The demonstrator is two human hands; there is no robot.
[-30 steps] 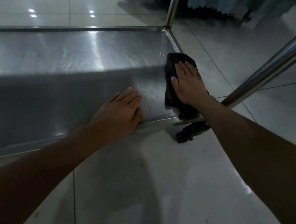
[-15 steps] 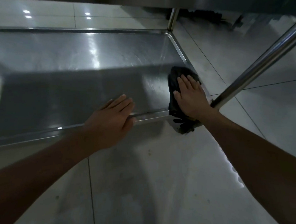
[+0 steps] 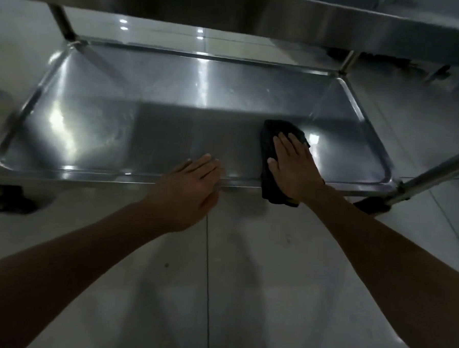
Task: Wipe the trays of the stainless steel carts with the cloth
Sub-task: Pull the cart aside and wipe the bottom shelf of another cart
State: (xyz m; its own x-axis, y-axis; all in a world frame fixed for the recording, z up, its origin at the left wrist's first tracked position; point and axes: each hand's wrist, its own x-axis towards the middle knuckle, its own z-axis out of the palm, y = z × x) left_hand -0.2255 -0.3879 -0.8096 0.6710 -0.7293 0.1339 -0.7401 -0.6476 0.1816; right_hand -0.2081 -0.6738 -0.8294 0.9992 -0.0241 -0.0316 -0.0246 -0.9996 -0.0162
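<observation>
Fingers point(image 3: 287, 145) flat on cloth point(image 3: 270, 160) overhanging tray point(image 3: 92, 129) rim

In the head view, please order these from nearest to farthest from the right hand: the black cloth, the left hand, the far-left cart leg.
1. black cloth, under the right hand
2. left hand, on the tray's near rim
3. far-left cart leg, back left corner

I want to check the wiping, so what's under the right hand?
The black cloth lies under the right hand, pressed flat on the cart's bottom tray, with one end hanging over the near rim. The tray surface beneath the cloth is covered, so its state cannot be seen.
</observation>
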